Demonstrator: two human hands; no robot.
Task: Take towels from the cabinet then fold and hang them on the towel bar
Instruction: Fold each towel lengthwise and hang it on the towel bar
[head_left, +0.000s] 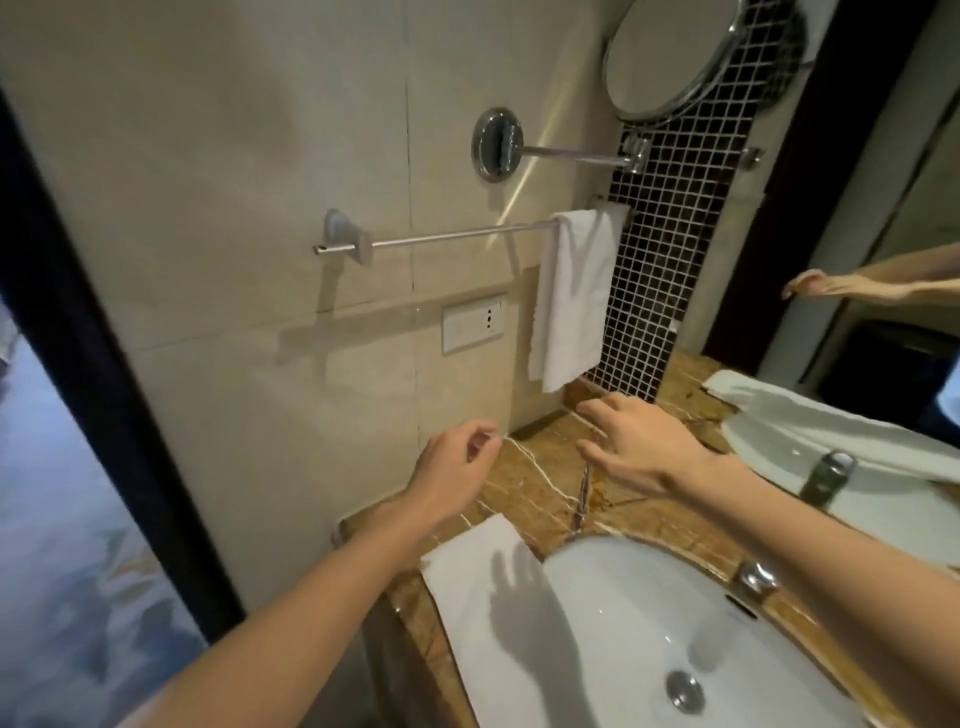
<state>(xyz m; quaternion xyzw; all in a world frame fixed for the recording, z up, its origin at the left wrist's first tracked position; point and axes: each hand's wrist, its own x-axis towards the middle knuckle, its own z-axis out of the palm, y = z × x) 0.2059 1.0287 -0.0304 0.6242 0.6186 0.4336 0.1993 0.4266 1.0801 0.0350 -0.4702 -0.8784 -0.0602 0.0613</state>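
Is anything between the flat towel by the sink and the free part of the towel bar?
Nothing visible does. The flat towel lies below the towel bar, whose left part is bare; the hung towel covers only its right end.

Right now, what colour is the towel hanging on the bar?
White: the towel hangs at the right end of the towel bar, seen best in the head view.

My left forearm (311, 597) and right forearm (831, 551) are bare and stretch forward, converging a little. My left hand (457, 470) has its fingers loosely curled toward the palm and holds nothing. My right hand (641, 447), to its right and slightly farther forward, is spread palm down with fingers straight and apart, also holding nothing. The hands do not touch.
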